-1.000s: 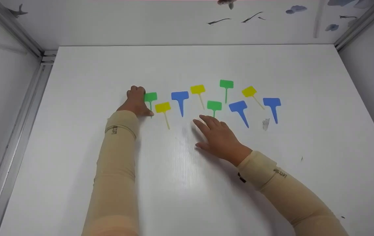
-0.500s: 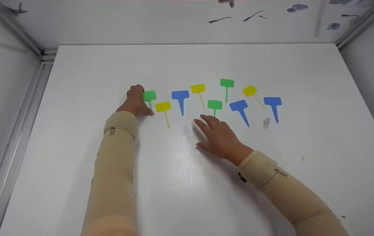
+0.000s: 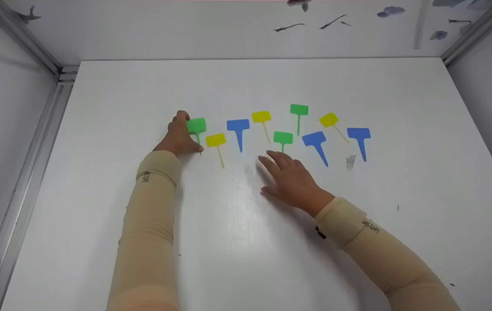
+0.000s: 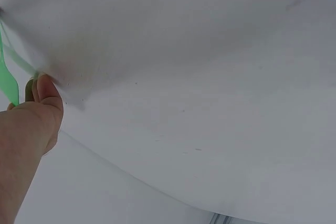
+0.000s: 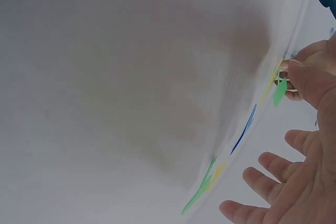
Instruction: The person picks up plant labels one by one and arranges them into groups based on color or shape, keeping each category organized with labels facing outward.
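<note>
At the left end of a group of T-shaped plant labels, my left hand (image 3: 177, 137) holds a green label (image 3: 197, 125), its thumb by the stem's lower end and fingers along the left edge. In the right wrist view that green label (image 5: 280, 93) stands tilted off the table at the left hand. My right hand (image 3: 293, 181) holds nothing; its fingers are spread, with tips just below another green label (image 3: 283, 138) whose stem end is hidden. A yellow label (image 3: 216, 140) and a blue label (image 3: 238, 125) lie between the hands.
On the white table (image 3: 228, 268), more labels lie to the right: yellow (image 3: 261, 116), green (image 3: 299, 109), yellow (image 3: 329, 120), blue (image 3: 314, 139) and blue (image 3: 359, 133). A grey smudge (image 3: 350, 162) marks the surface. White walls (image 3: 185, 30) stand behind and at both sides.
The green label at my left hand has risen and tilted slightly, its plate shifting a little up and left. My right hand has barely moved.
</note>
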Tool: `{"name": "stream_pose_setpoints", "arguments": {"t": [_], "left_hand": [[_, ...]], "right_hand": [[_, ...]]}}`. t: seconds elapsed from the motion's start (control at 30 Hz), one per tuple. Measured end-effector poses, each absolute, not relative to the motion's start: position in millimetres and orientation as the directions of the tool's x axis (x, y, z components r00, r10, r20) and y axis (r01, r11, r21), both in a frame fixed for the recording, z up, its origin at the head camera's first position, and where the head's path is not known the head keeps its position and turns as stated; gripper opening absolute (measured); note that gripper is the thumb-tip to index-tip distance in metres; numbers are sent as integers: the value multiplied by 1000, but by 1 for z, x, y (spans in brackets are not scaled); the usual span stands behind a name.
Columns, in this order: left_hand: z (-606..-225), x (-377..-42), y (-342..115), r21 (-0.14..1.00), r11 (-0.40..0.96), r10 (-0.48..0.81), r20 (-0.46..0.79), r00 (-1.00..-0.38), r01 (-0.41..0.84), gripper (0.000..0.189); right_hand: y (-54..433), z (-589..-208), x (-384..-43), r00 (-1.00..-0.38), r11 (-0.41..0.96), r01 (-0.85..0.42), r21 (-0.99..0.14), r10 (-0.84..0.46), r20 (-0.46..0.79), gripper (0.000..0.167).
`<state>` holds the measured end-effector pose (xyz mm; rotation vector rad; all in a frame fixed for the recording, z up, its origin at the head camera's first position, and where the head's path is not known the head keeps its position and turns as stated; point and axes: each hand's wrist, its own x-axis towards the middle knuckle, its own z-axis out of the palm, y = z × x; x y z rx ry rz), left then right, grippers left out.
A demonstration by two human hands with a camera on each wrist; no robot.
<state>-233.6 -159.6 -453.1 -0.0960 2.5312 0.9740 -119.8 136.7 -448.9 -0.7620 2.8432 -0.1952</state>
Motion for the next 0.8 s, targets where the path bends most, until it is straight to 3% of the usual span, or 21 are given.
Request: {"name": "stream_pose_setpoints", "arguments": {"t": [0.8], "left_hand": [[-457,-230,-155,664,697,39,-412,-910,-270,77]], "right_hand": [[141,-447,-117,-863,873,-451,-187,-480,-157,76]]}}
